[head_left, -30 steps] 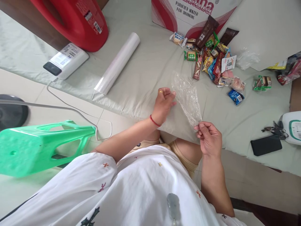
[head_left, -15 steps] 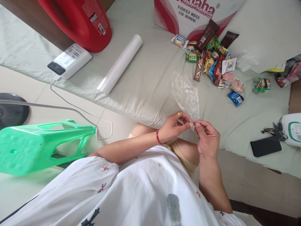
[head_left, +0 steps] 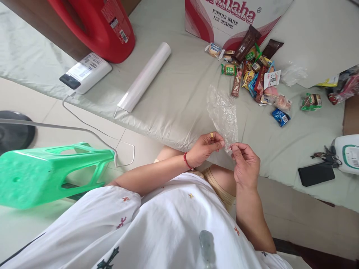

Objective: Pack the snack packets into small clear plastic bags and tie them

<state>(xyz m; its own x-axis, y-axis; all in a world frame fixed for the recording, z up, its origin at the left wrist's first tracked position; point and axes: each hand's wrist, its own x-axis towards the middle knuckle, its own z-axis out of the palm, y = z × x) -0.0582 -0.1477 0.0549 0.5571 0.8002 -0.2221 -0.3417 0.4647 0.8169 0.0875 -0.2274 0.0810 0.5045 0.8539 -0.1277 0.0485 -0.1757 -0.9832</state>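
Two bare hands meet at the gathered end of a clear plastic film (head_left: 223, 112) (bag or loose sheet, hard to tell), fanned out in front of the person near the edge of a pale green sheet (head_left: 179, 108). The right hand (head_left: 248, 164) pinches that end between thumb and fingers; the left hand (head_left: 206, 147) is just beside it, thumb and forefinger brought narrow, though whether they grip the film cannot be told.

The likeliest mishap is a tear, should both hands pull against each other on plastic so thin. Layers could also cling together at the crumpled end, leaving fingertips picking at the wrong fold, and a loosened right pinch could let the film drop toward the lap.

Its far end spreads near a narrow brown wrapped bar (head_left: 236, 83) at the fringe of the snack pile, which a careless sweep might knock. A clear plastic roll (head_left: 144, 76), one end near the sheet's edge, could tumble if the cloth were tugged.
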